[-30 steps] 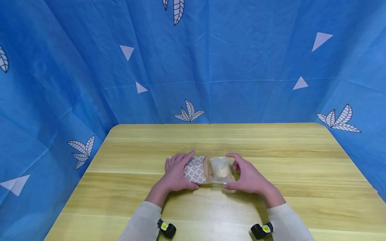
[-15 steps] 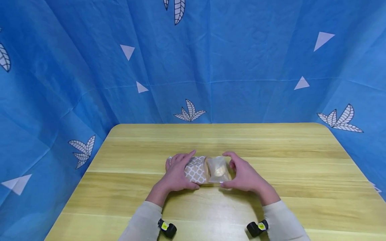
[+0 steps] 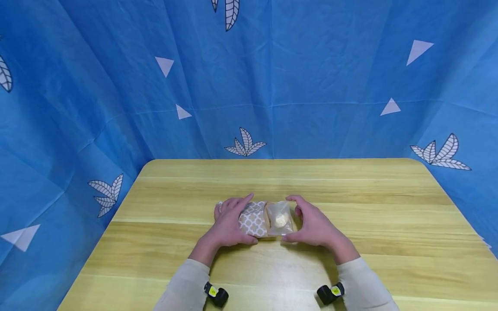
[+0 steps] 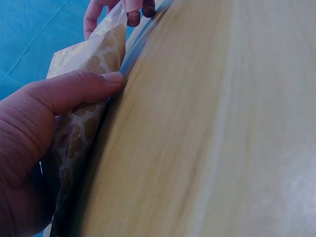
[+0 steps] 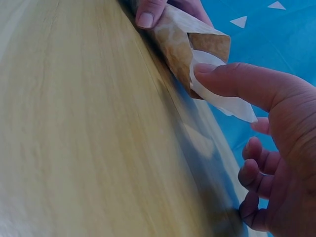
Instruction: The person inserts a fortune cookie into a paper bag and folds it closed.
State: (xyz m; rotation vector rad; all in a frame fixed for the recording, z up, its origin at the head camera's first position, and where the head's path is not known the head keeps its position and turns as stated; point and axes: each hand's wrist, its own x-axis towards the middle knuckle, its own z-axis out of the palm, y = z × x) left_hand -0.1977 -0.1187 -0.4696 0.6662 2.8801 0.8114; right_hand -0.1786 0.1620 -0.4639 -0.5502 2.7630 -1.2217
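Observation:
A brown paper bag (image 3: 253, 221) with a white lattice pattern lies on the table, its mouth facing right. My left hand (image 3: 227, 224) grips it from the left, thumb along the near side. At the mouth is a small translucent packet (image 3: 277, 215) holding a pale round item. Its left end is inside the bag mouth, as the right wrist view shows. My right hand (image 3: 314, 224) holds the packet between thumb on the near edge and index finger at the far corner. In that view the other right fingers (image 5: 256, 173) are curled beside it, touching nothing visible.
The wooden table (image 3: 155, 190) has its far edge against a blue curtain (image 3: 311, 77) with white leaves and triangles. A small black device (image 3: 218, 296) sits at the left wrist, and another black device (image 3: 328, 294) at the right wrist.
My right hand has moved left with the translucent packet, whose left end now sits closer into the paper bag's mouth. The left hand has stayed nearly still on the bag.

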